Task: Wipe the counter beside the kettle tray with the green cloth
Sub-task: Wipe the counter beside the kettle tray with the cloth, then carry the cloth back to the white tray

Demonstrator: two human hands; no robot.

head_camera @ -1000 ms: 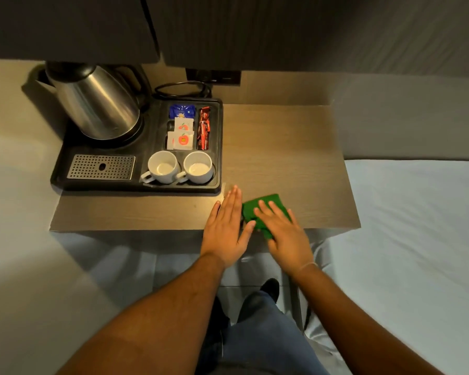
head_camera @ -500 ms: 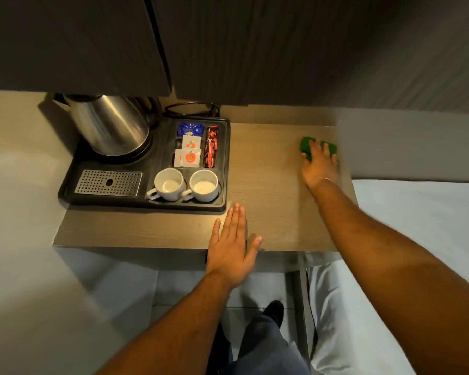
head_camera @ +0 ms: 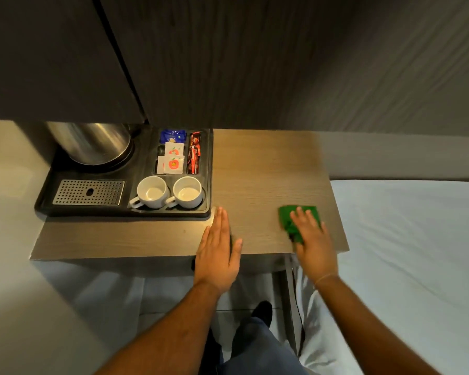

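Note:
A folded green cloth [head_camera: 287, 218] lies on the wooden counter [head_camera: 260, 180] near its front right corner. My right hand [head_camera: 313, 242] presses flat on the cloth, fingers spread, covering most of it. My left hand [head_camera: 218, 247] rests flat on the counter's front edge, fingers together, just right of the black kettle tray [head_camera: 144, 155] and holding nothing. The tray fills the counter's left half.
On the tray stand a steel kettle [head_camera: 92, 142], a metal drip grate [head_camera: 88, 192], two white cups [head_camera: 169, 192] and sachets [head_camera: 173, 158]. Dark cabinets [head_camera: 173, 58] overhang the counter's back. A white bed [head_camera: 417, 239] adjoins the counter's right side.
My right hand has drawn the cloth from the counter's far right corner back to the front right. The left hand has stayed in place.

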